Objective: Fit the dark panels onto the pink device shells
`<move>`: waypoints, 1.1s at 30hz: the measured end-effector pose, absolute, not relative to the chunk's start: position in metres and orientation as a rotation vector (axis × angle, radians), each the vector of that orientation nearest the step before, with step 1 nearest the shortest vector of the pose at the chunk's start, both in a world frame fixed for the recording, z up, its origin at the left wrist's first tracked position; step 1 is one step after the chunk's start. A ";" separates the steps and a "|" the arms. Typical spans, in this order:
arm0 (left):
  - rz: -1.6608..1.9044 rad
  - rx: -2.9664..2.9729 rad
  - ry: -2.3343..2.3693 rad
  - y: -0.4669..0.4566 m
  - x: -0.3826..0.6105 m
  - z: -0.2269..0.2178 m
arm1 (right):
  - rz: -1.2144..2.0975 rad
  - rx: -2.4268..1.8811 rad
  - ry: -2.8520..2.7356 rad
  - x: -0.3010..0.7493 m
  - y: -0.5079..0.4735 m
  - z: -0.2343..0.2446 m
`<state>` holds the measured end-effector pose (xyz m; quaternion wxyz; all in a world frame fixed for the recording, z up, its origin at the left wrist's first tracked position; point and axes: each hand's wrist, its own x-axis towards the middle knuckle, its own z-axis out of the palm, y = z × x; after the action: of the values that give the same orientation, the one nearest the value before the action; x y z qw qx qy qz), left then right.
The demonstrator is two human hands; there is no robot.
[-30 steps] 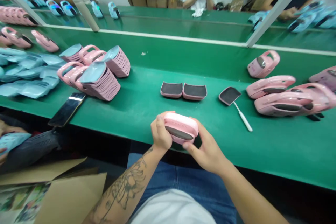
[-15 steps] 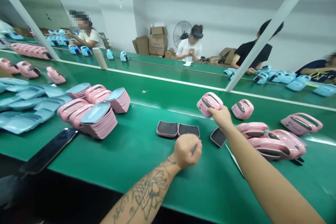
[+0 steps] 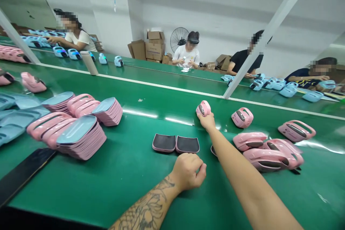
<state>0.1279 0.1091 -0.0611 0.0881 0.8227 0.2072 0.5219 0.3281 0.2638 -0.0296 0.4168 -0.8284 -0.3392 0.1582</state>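
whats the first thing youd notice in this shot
The tattooed left forearm at the bottom stands out first, its left hand in a fist on the green workbench. The right hand grips a small pink plastic shell ahead of it. Further left rise stacks of pink plastic shells.

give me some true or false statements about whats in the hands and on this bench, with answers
1. The right hand holds a pink plastic casing. True.
2. The left hand grips a blue cover. False: it is a closed fist with nothing visible in it.
3. Two black-padded pink pieces lie side by side on the green bench. True.
4. The stacks of blue-topped pink covers sit to the right of the hands. False: they sit to the left.
5. The tattoo is on the right forearm. False: it is on the left forearm.
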 end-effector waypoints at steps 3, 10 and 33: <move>1.616 2.382 0.758 0.115 0.121 -0.055 | 0.322 -1.968 -0.939 0.325 0.232 -0.021; 1.347 2.152 1.679 0.147 0.094 -0.039 | 0.434 -1.744 -1.132 0.291 0.122 -0.036; 0.701 1.661 2.038 0.180 0.038 -0.031 | 0.688 -1.659 -1.076 0.271 0.089 -0.074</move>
<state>0.0379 0.1805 -0.0306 0.2086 0.5971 0.7325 0.2520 0.2706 0.0893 -0.0739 0.5002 -0.6862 -0.4449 0.2845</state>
